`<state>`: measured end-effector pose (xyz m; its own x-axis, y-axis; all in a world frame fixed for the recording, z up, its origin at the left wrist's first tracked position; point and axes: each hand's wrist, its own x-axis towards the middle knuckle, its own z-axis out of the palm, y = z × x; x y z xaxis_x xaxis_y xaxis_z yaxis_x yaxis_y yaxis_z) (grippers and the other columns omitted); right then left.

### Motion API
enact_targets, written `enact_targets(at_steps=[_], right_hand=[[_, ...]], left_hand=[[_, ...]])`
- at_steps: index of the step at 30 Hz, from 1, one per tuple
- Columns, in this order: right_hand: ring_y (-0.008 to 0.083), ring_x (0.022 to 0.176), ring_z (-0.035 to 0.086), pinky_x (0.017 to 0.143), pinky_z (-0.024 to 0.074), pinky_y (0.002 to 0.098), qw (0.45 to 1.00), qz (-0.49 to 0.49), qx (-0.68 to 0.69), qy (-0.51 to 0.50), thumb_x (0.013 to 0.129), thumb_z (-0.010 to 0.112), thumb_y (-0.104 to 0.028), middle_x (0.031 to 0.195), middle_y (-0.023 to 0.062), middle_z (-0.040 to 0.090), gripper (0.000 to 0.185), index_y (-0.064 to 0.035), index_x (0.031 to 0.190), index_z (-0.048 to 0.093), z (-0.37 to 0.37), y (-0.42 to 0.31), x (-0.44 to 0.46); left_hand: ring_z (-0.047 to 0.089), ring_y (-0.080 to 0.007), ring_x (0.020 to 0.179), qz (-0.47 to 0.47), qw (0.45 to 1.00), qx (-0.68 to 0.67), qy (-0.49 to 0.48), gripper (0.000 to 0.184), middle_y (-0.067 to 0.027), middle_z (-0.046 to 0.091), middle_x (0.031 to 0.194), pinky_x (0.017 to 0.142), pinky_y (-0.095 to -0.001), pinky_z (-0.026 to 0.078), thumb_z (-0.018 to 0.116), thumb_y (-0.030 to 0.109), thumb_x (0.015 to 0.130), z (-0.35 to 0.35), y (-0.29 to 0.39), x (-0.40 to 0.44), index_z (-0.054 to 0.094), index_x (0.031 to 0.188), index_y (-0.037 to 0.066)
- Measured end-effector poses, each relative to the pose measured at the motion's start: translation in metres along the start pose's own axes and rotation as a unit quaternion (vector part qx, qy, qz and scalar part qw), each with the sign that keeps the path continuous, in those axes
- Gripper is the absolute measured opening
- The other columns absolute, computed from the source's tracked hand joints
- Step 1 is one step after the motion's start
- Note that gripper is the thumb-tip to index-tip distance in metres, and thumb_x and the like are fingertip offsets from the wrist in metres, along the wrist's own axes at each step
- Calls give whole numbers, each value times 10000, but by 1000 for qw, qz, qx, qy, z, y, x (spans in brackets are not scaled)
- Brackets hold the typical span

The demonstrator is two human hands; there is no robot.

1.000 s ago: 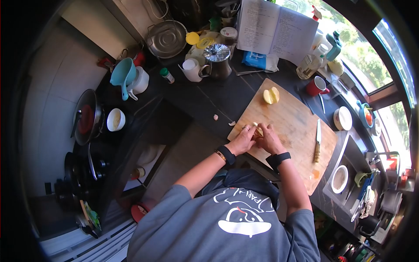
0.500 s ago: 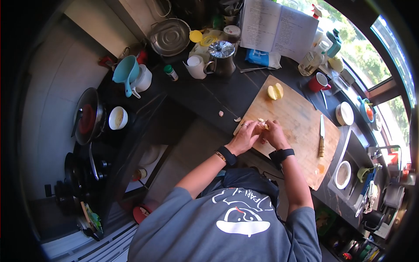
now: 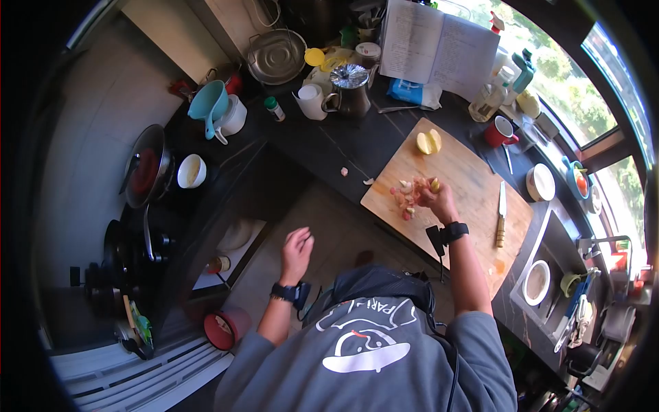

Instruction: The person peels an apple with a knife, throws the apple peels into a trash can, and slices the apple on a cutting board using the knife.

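Centrally, a wooden cutting board [image 3: 467,202] lay at a slant on the dark desk [image 3: 309,147], and the person's right hand [image 3: 439,198] was placed above its near left part. The fingers of this hand were bent together and clamped on a small yellowish piece [image 3: 434,184], whose tip showed at the top of the grip. Just beside these fingers, on the board, lay a loose heap of pinkish skins and pale cloves [image 3: 407,194]. The left hand [image 3: 296,254] was well apart from the board, raised over the floor to the left of the body; its fingers were bent, and whether they enclosed anything could not be told. Lower and farther left stood a red bin [image 3: 230,328] with pale scraps inside.

Toward the far corner of the board rested a cut yellow fruit [image 3: 428,142]; near the right edge lay a knife [image 3: 501,218], its wooden handle toward the person. A small pinkish bit [image 3: 344,172] lay on the desk left of the board, and a pale sliver [image 3: 368,181] lay by the board's left edge. Beyond the board stood a metal pitcher [image 3: 351,101], its top foil-like, and an open book [image 3: 439,51]; a red mug [image 3: 498,130] stood to the right.
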<state>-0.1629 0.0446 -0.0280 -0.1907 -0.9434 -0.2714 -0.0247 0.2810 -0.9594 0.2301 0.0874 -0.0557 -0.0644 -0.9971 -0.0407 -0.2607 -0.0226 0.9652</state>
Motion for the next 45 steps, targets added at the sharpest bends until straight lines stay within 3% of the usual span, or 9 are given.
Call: enact_targets(at_steps=[5, 7, 16, 21, 27, 36, 40, 42, 45], right_hand=[[162, 669, 642, 634, 572, 292, 995, 15, 102, 7, 915, 593, -111, 827, 87, 634, 171, 54, 957, 579, -9, 0, -2], [147, 708, 639, 683, 565, 282, 990, 5, 143, 5, 902, 636, -203, 834, 62, 631, 217, 2, 971, 619, -11, 0, -4], [154, 706, 638, 711, 577, 280, 972, 37, 230, 27, 896, 638, -135, 879, 78, 643, 174, 15, 976, 604, -30, 8, 9], [159, 735, 643, 717, 584, 274, 964, 21, 263, 28, 895, 639, -124, 892, 86, 637, 183, 33, 980, 596, -42, 20, 15], [155, 753, 639, 712, 585, 285, 959, 25, 281, 36, 887, 637, -97, 930, 75, 647, 166, -18, 1026, 591, -54, 26, 19], [140, 769, 626, 713, 569, 257, 946, 17, 322, 18, 885, 643, -93, 942, 61, 640, 171, -17, 1029, 589, -45, 7, -9], [132, 745, 606, 702, 550, 252, 944, 22, 329, -24, 885, 646, -95, 917, 60, 629, 183, -2, 1034, 590, -6, -13, -38], [129, 744, 604, 687, 544, 246, 944, 22, 321, -77, 889, 643, -98, 911, 56, 625, 172, -7, 1025, 591, 21, -24, -55], [108, 737, 596, 663, 532, 226, 939, -3, 304, -162, 922, 607, -129, 901, 29, 612, 123, -34, 999, 588, 84, -41, -90]], left_hand=[[617, -193, 1024, -146, 979, 105, 100, 317, -123, 639, 1096, 892, -287, 486, 622, 128, 902, -50, -69, -91, 568, 1175, -23], [630, -201, 969, -171, 967, 133, 130, 316, -134, 641, 1061, 847, -295, 507, 649, 119, 872, -58, -94, -133, 584, 1149, -19], [660, -229, 877, -329, 896, 265, 136, 307, -143, 679, 980, 796, -345, 527, 708, 159, 811, -58, -185, -337, 631, 1065, 3], [665, -262, 728, -389, 850, 333, 125, 202, -162, 668, 737, 724, -359, 518, 677, 218, 747, -44, -216, -440, 695, 790, 21], [641, -247, 662, -460, 828, 268, 176, 207, -161, 646, 681, 668, -349, 499, 645, 194, 740, -31, -229, -498, 682, 775, -7], [596, -147, 657, -415, 847, 81, 322, 204, -73, 638, 666, 646, -319, 484, 676, 177, 759, -38, -241, -498, 698, 788, -23], [587, -128, 662, -410, 852, 77, 316, 215, -37, 644, 688, 642, -293, 483, 665, 190, 786, -47, -251, -520, 696, 798, -22], [617, -162, 656, -386, 856, 285, 193, 213, -80, 669, 719, 647, -292, 493, 658, 200, 795, -57, -255, -537, 699, 822, -7], [634, -258, 636, -357, 884, 171, 249, 187, -140, 656, 713, 614, -359, 499, 640, 202, 772, -60, -251, -574, 681, 764, 20]])
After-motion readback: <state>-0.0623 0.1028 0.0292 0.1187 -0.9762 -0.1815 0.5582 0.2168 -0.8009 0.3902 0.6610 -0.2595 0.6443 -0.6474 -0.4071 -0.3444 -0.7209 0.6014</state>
